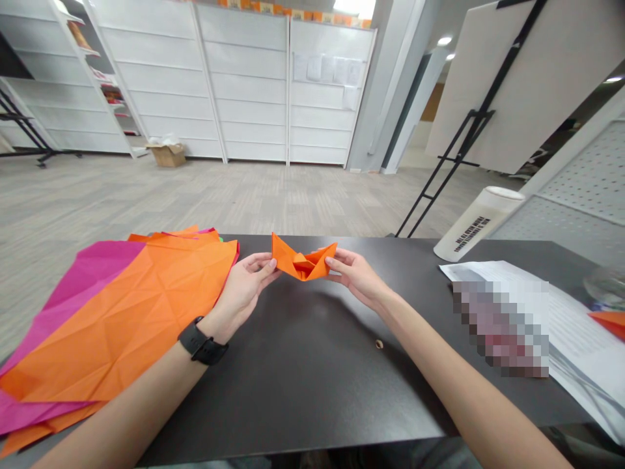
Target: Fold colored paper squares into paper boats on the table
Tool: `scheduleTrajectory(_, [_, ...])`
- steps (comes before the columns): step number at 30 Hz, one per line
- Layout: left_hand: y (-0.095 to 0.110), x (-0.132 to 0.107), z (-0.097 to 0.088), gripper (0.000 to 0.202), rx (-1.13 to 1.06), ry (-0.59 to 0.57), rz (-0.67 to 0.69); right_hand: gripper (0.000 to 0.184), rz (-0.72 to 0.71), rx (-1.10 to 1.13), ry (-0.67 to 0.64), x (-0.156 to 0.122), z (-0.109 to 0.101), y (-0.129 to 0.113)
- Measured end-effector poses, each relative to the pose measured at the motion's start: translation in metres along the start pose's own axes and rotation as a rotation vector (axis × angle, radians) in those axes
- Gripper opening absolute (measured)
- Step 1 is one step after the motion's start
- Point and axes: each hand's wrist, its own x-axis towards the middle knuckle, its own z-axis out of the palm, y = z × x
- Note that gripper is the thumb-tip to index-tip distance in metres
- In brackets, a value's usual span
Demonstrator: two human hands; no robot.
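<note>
An orange origami paper boat [303, 262] is held up between my two hands, a little above the dark table [293, 378] near its far edge. Its two pointed ends rise left and right, with a small folded peak in the middle. My left hand [247, 283], with a black watch on the wrist, pinches the left end between thumb and fingers. The right end is pinched the same way by my right hand [359, 273]. Fingertips behind the boat are partly hidden.
Creased orange and magenta paper sheets [131, 312] lie stacked at the left. On the right stand a white cylinder [476, 225] and printed papers [581, 345], partly blurred out. A small ring-like bit [379, 344] lies near my right forearm. An orange paper piece [610, 322] shows at the right edge.
</note>
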Motion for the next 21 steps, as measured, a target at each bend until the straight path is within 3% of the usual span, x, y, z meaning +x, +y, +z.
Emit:
scheduleTrajectory(7, [0.002,-0.003,0.003,0.023,0.081,-0.024,-0.006,0.028,-0.039,0.069,0.177,0.007,-0.006,0.006])
scheduleTrajectory(10, [0.001,-0.003,0.003,0.026,0.182,-0.049,0.041,0.026,-0.066,-0.041,0.207,0.008,-0.007,0.009])
scheduleTrajectory(12, [0.0,-0.003,0.003,0.026,0.25,-0.053,0.082,0.029,-0.226,-0.27,0.295,0.004,-0.005,0.008])
scheduleTrajectory(14, [-0.001,-0.002,0.002,0.026,0.323,-0.053,0.11,0.039,-0.491,-0.604,0.335,-0.002,-0.002,0.003])
scheduleTrajectory(17, [-0.004,-0.002,-0.001,0.026,0.445,-0.078,0.108,0.044,-0.748,-1.062,0.079,-0.012,0.003,-0.007])
scheduleTrajectory(19, [-0.005,-0.001,-0.003,0.028,0.514,-0.121,0.085,0.034,-0.74,-1.225,-0.12,-0.014,0.005,-0.008])
scheduleTrajectory(21, [-0.006,-0.001,-0.004,0.03,0.572,-0.162,0.063,0.025,-0.672,-1.294,-0.207,-0.013,0.005,-0.006])
